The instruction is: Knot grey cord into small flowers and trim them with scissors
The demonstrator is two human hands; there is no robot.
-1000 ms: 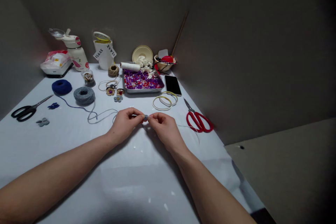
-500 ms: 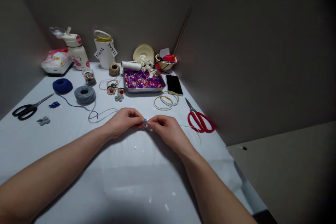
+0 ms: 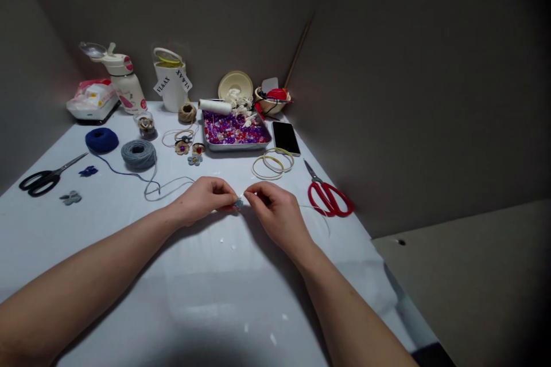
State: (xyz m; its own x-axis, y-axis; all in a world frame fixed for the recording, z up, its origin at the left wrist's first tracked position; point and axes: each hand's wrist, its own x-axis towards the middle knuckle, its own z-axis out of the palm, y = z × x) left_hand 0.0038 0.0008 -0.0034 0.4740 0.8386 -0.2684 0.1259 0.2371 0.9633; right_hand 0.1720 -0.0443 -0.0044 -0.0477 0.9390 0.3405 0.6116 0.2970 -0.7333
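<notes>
Walled in by grey panels, a white-covered table (image 3: pixel 206 292) is seen from above. A small blue-grey piece (image 3: pixel 238 203) is pinched between the thumb and fingertips of the left hand (image 3: pixel 202 200), near the table's middle and in front of a bead tray (image 3: pixel 236 129). The right hand (image 3: pixel 275 215) is held just beside the piece, its fingers curled inward; whether anything is gripped by them cannot be told. A grey thread (image 3: pixel 170 186) is looped across the table between the left hand and a grey yarn ball (image 3: pixel 138 155). A navy yarn ball (image 3: pixel 101 140) and black scissors (image 3: pixel 43 180) are placed further left. Red scissors (image 3: pixel 329 199), a phone (image 3: pixel 286 137) and thin hoops (image 3: pixel 271 163) are laid to the right.
</notes>
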